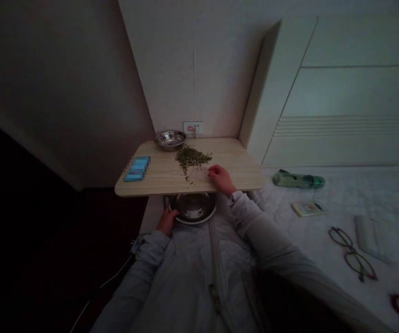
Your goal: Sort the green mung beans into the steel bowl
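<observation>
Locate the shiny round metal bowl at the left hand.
In the head view, the shiny round metal bowl is just below centre, below the near edge of the pale wooden tabletop, with the left hand gripping its left rim.

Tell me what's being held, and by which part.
The left hand grips the lower round silver metal bowl by its left rim; the right hand seems to pinch a clear, rounded, plastic-looking sheet by its right edge.

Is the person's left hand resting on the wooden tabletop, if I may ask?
No, the left hand holds a metal bowl below the tabletop.
</observation>
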{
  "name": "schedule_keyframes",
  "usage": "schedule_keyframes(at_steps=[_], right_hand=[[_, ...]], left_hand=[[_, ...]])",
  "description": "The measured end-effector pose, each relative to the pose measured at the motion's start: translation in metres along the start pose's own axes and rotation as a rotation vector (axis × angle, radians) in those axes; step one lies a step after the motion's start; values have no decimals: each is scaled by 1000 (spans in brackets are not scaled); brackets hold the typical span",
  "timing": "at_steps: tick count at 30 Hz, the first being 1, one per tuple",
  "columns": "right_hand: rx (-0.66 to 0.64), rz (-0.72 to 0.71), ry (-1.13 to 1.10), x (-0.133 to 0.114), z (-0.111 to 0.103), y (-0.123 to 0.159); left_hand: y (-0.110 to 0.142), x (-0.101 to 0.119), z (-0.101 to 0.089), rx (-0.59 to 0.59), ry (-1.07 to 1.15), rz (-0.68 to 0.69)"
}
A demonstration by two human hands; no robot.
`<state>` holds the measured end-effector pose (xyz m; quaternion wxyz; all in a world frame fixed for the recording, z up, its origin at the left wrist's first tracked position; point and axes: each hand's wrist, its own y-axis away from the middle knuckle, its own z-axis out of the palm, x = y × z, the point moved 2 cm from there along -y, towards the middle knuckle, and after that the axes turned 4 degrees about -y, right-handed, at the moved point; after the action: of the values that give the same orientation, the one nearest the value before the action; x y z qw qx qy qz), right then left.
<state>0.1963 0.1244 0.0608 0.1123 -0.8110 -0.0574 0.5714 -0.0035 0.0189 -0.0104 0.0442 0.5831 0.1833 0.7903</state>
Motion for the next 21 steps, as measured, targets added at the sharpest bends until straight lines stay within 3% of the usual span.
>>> schedule_keyframes(at_steps=[11, 21], right_hand=[[-157, 1, -69, -2, 4, 3], [-194, 8, 13, -3, 6, 3]], left_hand=[[-1, 0, 1, 10, -2, -15], [3, 3, 1, 35, -44, -2]])
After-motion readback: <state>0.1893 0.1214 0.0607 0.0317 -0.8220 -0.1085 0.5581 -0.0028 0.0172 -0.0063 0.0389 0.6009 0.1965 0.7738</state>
